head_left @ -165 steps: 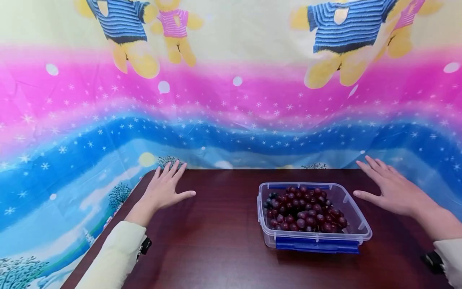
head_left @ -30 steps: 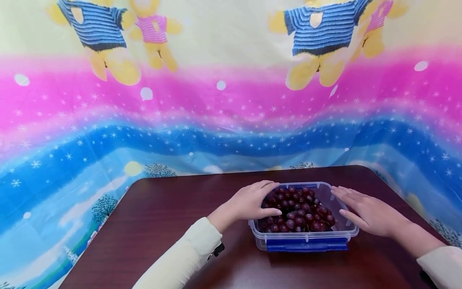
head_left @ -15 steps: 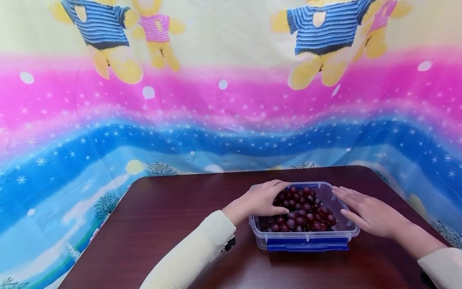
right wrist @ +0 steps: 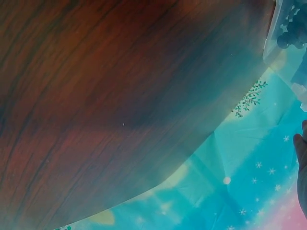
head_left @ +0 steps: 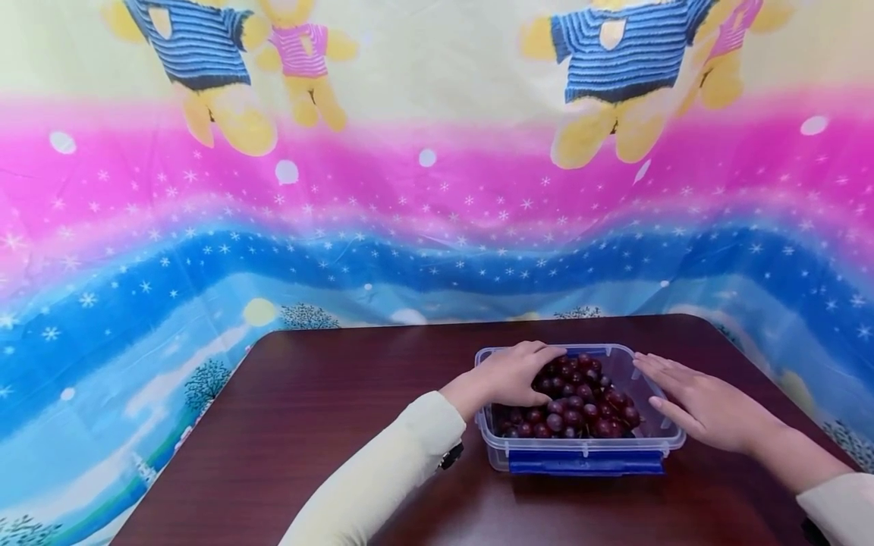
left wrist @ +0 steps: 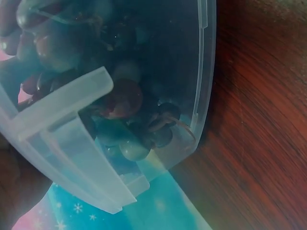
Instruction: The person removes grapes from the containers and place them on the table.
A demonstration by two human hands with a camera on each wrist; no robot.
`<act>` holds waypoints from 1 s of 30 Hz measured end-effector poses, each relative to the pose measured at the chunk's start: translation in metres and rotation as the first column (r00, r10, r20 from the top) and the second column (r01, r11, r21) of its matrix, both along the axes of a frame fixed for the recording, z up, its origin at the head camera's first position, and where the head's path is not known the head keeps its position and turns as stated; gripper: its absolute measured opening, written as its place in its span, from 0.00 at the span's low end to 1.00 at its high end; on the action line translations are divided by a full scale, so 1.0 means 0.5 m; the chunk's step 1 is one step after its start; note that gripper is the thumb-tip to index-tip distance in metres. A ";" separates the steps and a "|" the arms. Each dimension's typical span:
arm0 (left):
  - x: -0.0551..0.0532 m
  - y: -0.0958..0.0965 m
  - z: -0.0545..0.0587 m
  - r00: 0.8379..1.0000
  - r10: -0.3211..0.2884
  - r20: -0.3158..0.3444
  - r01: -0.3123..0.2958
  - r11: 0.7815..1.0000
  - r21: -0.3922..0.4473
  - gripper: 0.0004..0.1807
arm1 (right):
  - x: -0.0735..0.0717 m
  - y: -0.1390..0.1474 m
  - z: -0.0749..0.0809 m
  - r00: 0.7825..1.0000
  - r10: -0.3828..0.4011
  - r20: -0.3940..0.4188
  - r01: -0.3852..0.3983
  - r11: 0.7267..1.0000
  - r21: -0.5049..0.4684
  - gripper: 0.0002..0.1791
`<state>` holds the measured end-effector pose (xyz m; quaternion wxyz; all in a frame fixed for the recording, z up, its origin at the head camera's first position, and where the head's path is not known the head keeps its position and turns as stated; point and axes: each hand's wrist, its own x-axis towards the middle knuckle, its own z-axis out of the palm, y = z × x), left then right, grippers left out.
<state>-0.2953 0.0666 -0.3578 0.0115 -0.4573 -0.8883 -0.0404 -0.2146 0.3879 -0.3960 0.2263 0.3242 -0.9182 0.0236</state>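
Dark red grapes (head_left: 580,409) fill much of a clear plastic box (head_left: 583,446) with a blue clip on its near side. My left hand (head_left: 512,377) reaches over the box's left side, its fingers spread over the grapes and the thumb lying against them. Part of the fruit is hidden beneath it. At the right rim is my right hand (head_left: 713,402), fingers straight and thumb apart. The left wrist view looks through the box wall (left wrist: 184,143) at the grapes (left wrist: 127,98). Fingertips (right wrist: 301,148) of the right hand show at the edge of the right wrist view.
A dark brown wooden table (head_left: 328,425) carries the box right of centre. Behind and along the sides hangs a colourful cloth (head_left: 423,197) with bears and snowflakes, meeting the table's edges.
From above the table's left side, my left hand has moved right over the grapes, inching further lately. My right hand has come left to the box's rim. The head view has shifted slightly.
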 end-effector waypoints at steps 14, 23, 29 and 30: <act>-0.013 0.028 -0.017 0.999 0.038 0.003 -0.038 0.998 -0.051 0.49 | -0.002 0.003 -0.006 1.000 0.000 -0.005 0.000 1.000 0.003 0.34; -0.008 0.038 -0.023 0.998 0.051 -0.025 -0.053 0.997 -0.047 0.48 | -0.003 0.003 -0.006 1.000 -0.008 -0.010 0.008 1.000 -0.017 0.34; -0.009 0.043 -0.030 0.998 0.051 -0.036 -0.053 0.998 -0.041 0.46 | -0.004 0.002 -0.008 1.000 -0.006 -0.012 0.005 1.000 -0.021 0.34; -0.009 0.043 -0.031 0.998 0.051 -0.042 -0.053 0.998 -0.043 0.46 | -0.004 0.002 -0.008 1.000 -0.005 -0.012 0.005 1.000 -0.023 0.34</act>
